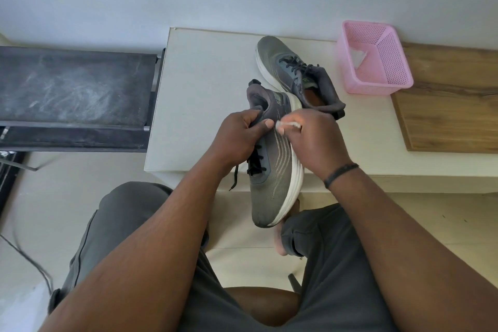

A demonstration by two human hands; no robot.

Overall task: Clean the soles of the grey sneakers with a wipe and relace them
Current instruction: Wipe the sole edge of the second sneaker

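Note:
A grey sneaker (272, 178) with a white sole and black laces is held above the table's front edge, toe pointing toward me. My left hand (239, 135) grips it at the collar and tongue, thumb on the side. My right hand (312, 140) pinches a small white wipe (289, 124) and lies against the sneaker's white sole edge near the heel. The second grey sneaker (288, 67) lies on the white table (204, 89) behind, laced, its opening facing right.
A pink perforated basket (377, 59) with a white scrap inside stands at the table's back right. A wooden board (452, 116) lies to the right. A dark bench-like surface (75, 89) stands to the left. My knees are below the table.

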